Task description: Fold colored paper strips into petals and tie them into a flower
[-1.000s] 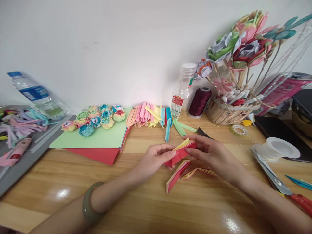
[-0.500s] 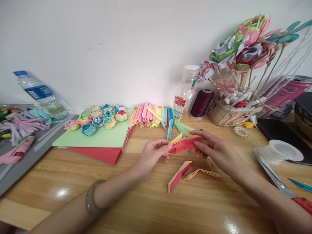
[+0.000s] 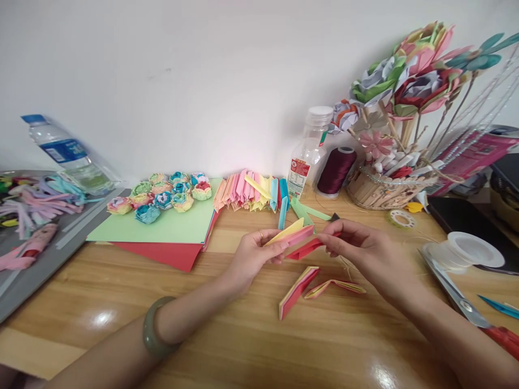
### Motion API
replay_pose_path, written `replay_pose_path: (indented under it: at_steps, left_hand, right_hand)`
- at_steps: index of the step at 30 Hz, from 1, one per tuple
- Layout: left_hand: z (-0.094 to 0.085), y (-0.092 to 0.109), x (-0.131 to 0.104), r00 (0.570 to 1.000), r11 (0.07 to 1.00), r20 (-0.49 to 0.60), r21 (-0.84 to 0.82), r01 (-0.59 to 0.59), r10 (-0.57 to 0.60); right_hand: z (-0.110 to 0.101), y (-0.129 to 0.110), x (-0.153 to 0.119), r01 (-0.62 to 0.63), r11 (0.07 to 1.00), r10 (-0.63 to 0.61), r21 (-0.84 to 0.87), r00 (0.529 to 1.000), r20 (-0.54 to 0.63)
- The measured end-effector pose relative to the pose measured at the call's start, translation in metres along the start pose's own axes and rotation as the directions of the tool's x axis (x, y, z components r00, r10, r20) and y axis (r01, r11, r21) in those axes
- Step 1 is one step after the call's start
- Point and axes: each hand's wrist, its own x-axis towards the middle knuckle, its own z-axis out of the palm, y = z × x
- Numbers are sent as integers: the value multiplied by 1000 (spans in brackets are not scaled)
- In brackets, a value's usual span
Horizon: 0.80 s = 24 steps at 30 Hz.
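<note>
Right now I see both forearms angled inward over the wooden table (image 3: 227, 346), the left hand (image 3: 257, 259) pinching yellow and pink folded papers (image 3: 298, 233) between thumb and fingers, the right hand (image 3: 363, 246) thumb-to-fingertips on a red strip (image 3: 306, 248). Creased lengthwise, that strip slants just below the pink edge, above two folded packets (image 3: 298, 292); I can't tell whether it touches the left fingers.

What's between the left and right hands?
Folded paper, seen in the head view: a yellow strip and a pink strip at the left hand, with a red strip just below, running to the right hand.
</note>
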Motion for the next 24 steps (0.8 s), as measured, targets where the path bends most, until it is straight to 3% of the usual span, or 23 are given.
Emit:
replay_pose_path:
  at_steps: [7,15,24]
  left_hand:
    - [2,1,-2,996,998,77,-49,37,-34]
    - [2,1,-1,997,997,52,-57,58,-55]
    - [2,1,-1,996,999,74,-19,43,-41]
  right_hand:
    - [6,14,0,16,983,-24,182,999,40]
    - [5,11,0,26,989,-33,148,998,48]
    - [8,12,0,3,974,-32,226,991,126]
